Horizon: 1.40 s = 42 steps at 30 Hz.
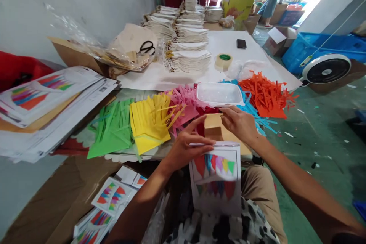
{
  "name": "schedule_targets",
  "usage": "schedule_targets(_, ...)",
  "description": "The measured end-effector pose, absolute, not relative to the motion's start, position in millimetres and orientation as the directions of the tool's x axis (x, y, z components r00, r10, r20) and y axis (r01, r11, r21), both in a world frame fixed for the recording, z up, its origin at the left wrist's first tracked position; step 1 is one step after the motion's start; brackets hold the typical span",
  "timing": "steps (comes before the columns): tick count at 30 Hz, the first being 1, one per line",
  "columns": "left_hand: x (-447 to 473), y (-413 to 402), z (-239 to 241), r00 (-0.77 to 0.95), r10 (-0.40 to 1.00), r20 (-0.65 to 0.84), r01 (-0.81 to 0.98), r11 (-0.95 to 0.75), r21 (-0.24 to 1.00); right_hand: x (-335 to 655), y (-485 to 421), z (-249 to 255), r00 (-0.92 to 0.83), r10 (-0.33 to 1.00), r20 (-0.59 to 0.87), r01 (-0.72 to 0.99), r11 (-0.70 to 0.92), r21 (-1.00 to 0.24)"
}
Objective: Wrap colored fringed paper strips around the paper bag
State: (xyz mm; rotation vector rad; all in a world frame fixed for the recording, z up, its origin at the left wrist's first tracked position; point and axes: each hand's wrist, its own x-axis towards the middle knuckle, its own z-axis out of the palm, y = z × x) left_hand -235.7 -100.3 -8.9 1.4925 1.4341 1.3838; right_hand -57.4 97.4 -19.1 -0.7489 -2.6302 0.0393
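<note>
Head view: printed packet (217, 183) is held over the lap, its top edge pinched by left hand (185, 148), thumb and fingers pressed together. Tan folded card (213, 126), just above the packet, is pinched at its far corner by right hand (240, 124). Step judged: card lined up at packet's top. Steady pinch and squared card judged needed next. Clear tray (219, 93) and yellow fringe (148, 122) lie beyond the packet.

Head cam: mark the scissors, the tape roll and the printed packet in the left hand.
scissors (148, 47): head view, on the black handles.
tape roll (222, 65): head view, on its outer side wall.
printed packet (217, 164): head view, on the coloured flags print.
</note>
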Motion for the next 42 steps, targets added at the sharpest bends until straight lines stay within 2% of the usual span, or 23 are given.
schedule_targets(4, -241, -66, -7, -0.073, 0.959, 0.273, 0.298, -0.24, 0.924, -44, 102, -6, -0.792, 0.448, 0.415, 0.323, 0.884, -0.337)
schedule_targets(8, -242, -45, -9, -0.048, 0.978, 0.205, 0.198, -0.192, 0.961, -32, 108, 5, -0.777, 0.445, 0.446, 0.242, 0.865, -0.44)
schedule_targets(15, -244, -33, -14, -0.085, 0.986, 0.143, 0.198, -0.124, 0.972, -6, 129, 14, -0.839, 0.393, 0.377, 0.258, 0.896, -0.361)
schedule_targets(21, -251, -36, -4, -0.087, 0.99, 0.108, 0.25, -0.084, 0.965, 7, 144, 20, -0.805, 0.442, 0.395, 0.249, 0.857, -0.451)
schedule_targets(26, -247, -35, 0, -0.084, 0.99, 0.114, 0.247, -0.09, 0.965, 1, 143, 21, -0.846, 0.312, 0.432, 0.147, 0.916, -0.373)
schedule_targets(28, -245, -34, 0, -0.067, 0.99, 0.121, 0.242, -0.102, 0.965, -1, 142, 20, -0.851, 0.296, 0.434, 0.119, 0.913, -0.39)
schedule_targets(32, -241, -31, 2, -0.029, 0.99, 0.136, 0.22, -0.126, 0.967, 8, 139, 24, -0.786, 0.382, 0.486, 0.059, 0.83, -0.555)
schedule_targets(35, -235, -26, 5, 0.017, 0.989, 0.149, 0.197, -0.15, 0.969, 21, 135, 31, -0.746, 0.468, 0.474, 0.065, 0.759, -0.648)
schedule_targets(42, -220, -11, 14, 0.072, 0.986, 0.149, 0.183, -0.16, 0.97, 42, 128, 41, -0.692, 0.569, 0.444, 0.212, 0.748, -0.629)
